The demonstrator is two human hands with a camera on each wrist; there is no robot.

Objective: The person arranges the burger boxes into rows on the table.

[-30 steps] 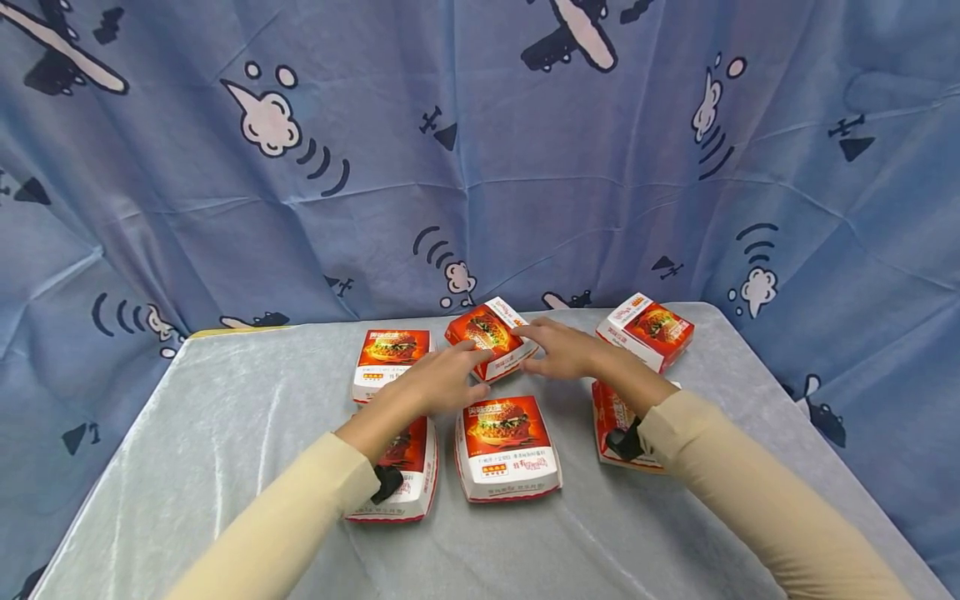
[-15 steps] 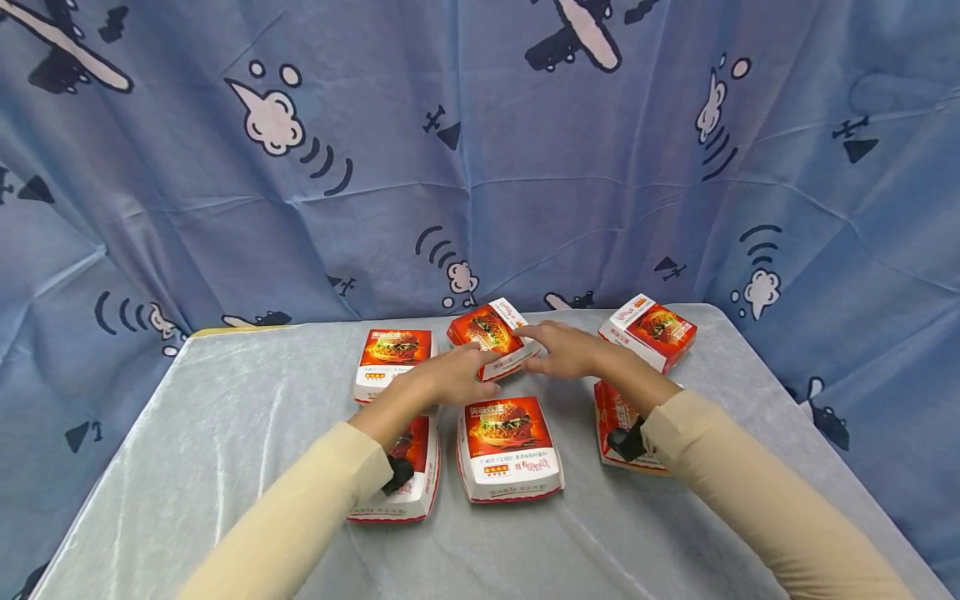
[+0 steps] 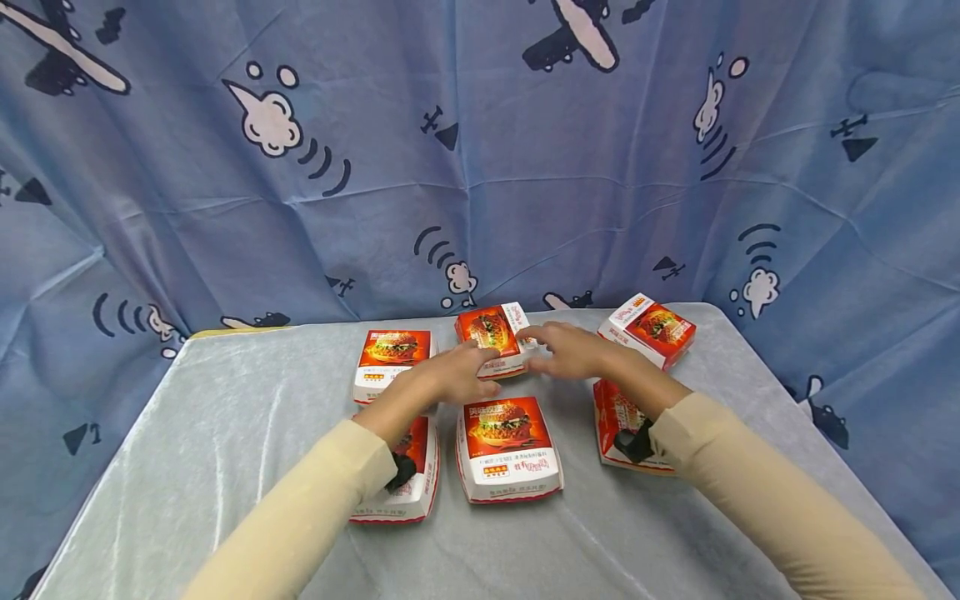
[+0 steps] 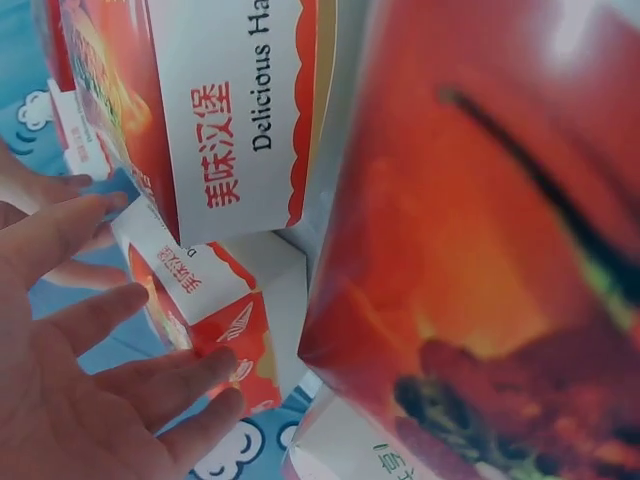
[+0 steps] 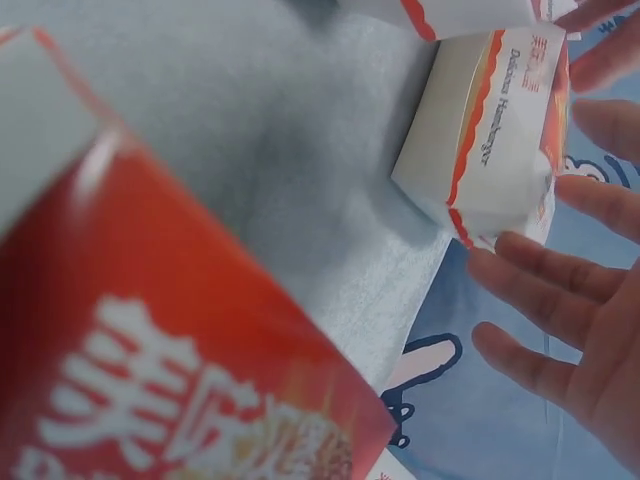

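Between my two hands, at the back middle of the table, sits a red and white hamburger box (image 3: 489, 327). My left hand (image 3: 456, 377) reaches to its near left side, and the left wrist view shows that hand's fingers (image 4: 190, 385) spread and nearly straight in front of the box (image 4: 240, 310). From the right, my right hand (image 3: 576, 350) has its fingertips at the box's white end. In the right wrist view the fingers (image 5: 540, 300) fan out against the box (image 5: 495, 150). Neither hand curls round it. The box's lower left corner is partly hidden by my left hand.
Similar boxes stand around: back left (image 3: 392, 343), front left (image 3: 412, 492) under my left forearm, front middle (image 3: 510, 450), back right (image 3: 656, 323), and front right (image 3: 611, 417) partly behind my right arm. A grey cloth covers the table (image 3: 202, 417); a blue curtain (image 3: 375, 108) hangs behind.
The back middle box has turned clockwise in the head view, now squarer to the table's back edge, and shifted slightly right. My left hand has slid slightly right; my right hand is nearly still.
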